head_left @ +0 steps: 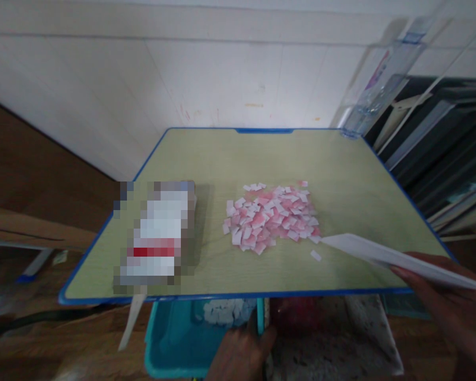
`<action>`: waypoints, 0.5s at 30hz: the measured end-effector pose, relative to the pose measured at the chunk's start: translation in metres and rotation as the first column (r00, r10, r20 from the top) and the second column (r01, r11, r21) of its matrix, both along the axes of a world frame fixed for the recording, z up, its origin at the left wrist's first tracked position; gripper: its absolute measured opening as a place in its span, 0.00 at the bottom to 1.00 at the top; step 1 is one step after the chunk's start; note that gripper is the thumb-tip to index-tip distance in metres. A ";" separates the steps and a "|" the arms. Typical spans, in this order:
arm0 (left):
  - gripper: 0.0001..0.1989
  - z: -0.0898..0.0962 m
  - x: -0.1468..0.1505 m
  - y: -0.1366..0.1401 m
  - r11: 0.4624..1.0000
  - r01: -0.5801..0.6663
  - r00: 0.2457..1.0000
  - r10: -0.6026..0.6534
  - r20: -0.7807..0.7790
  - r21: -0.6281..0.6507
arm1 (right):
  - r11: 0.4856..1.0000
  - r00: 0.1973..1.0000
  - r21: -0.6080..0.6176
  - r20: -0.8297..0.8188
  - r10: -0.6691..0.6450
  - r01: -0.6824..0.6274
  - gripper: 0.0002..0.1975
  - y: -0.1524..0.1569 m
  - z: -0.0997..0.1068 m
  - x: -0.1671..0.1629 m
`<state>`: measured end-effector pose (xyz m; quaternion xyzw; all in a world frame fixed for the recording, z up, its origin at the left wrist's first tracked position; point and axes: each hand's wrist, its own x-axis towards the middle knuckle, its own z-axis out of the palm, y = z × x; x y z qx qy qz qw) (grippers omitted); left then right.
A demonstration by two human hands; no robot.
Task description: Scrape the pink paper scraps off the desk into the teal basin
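Note:
My right hand [440,301] grips a thin, stiff white card [384,256] at the right of the table. The card's far tip reaches the edge of a heap of small pink and white paper pieces [269,217]. One loose white piece [316,256] lies just below the heap. Below the table's front edge, my left hand [244,349] is closed around the right rim of a teal plastic basin [170,365]. White pieces [228,312] lie inside the basin, partly covered by the table edge.
The table [206,153] has a blue rim. A blurred-out device [158,227] lies on its left, a pale strap hanging below. A clear plastic bottle [375,90] stands at the back right corner. Right of the basin is a stained box [333,344]; dark panels [440,132] stand beyond.

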<state>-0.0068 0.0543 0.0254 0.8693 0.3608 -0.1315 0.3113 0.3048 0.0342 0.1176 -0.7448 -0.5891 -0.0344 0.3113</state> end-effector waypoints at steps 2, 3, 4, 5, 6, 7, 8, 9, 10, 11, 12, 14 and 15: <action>0.28 -0.001 -0.001 -0.001 1.000 -0.001 1.000 0.001 0.011 0.001 | 1.000 1.000 -0.002 -0.008 0.003 -0.003 0.08 0.000 -0.001 -0.003; 0.27 -0.002 -0.001 -0.001 1.000 -0.004 1.000 0.004 0.010 0.000 | 0.999 0.999 -0.013 -0.016 0.042 -0.042 0.08 0.000 -0.001 -0.004; 0.27 -0.002 -0.001 -0.001 1.000 -0.006 1.000 0.006 0.011 -0.001 | 0.996 0.996 -0.021 -0.031 0.083 -0.084 0.07 -0.001 -0.002 -0.004; 0.28 -0.001 -0.001 -0.002 1.000 -0.011 1.000 0.011 0.004 0.002 | 0.994 0.993 -0.023 -0.046 0.109 -0.110 0.07 -0.002 -0.003 -0.003; 0.28 -0.001 -0.001 -0.002 1.000 -0.013 1.000 0.013 0.005 0.005 | 0.994 0.993 -0.012 -0.050 0.110 -0.110 0.07 -0.003 -0.004 -0.003; 0.29 0.000 -0.001 -0.001 1.000 -0.013 1.000 0.013 0.009 0.008 | 0.996 0.995 0.006 -0.041 0.090 -0.090 0.06 -0.005 -0.005 -0.002; 0.30 0.000 -0.001 -0.001 1.000 -0.012 1.000 0.012 0.012 0.011 | 0.998 0.998 0.029 -0.020 0.057 -0.057 0.06 -0.005 -0.005 -0.001; 0.30 0.001 -0.001 -0.001 1.000 -0.009 1.000 0.009 0.016 0.012 | 0.998 1.000 0.054 0.005 0.022 -0.023 0.06 -0.006 -0.006 -0.001; 0.30 0.001 -0.001 0.000 1.000 -0.007 1.000 0.006 0.014 0.009 | 0.998 1.000 0.067 0.024 0.004 -0.006 0.06 -0.005 -0.006 -0.002; 0.30 0.002 -0.001 0.000 1.000 -0.004 1.000 0.004 0.008 -0.001 | 0.998 0.999 0.066 0.032 0.012 -0.014 0.06 -0.004 -0.005 -0.004; 0.30 0.002 0.000 0.000 1.000 -0.003 1.000 0.003 0.001 -0.012 | 0.998 0.999 0.058 0.024 0.037 -0.039 0.06 -0.002 -0.005 -0.007; 0.29 0.002 0.000 0.001 1.000 -0.003 1.000 0.003 -0.008 -0.015 | 0.994 0.995 0.050 -0.016 0.102 -0.101 0.06 0.002 -0.004 -0.014; 0.29 0.003 0.000 0.001 1.000 -0.001 1.000 0.001 -0.008 -0.014 | 0.990 0.991 0.049 -0.037 0.132 -0.130 0.06 0.004 -0.003 -0.018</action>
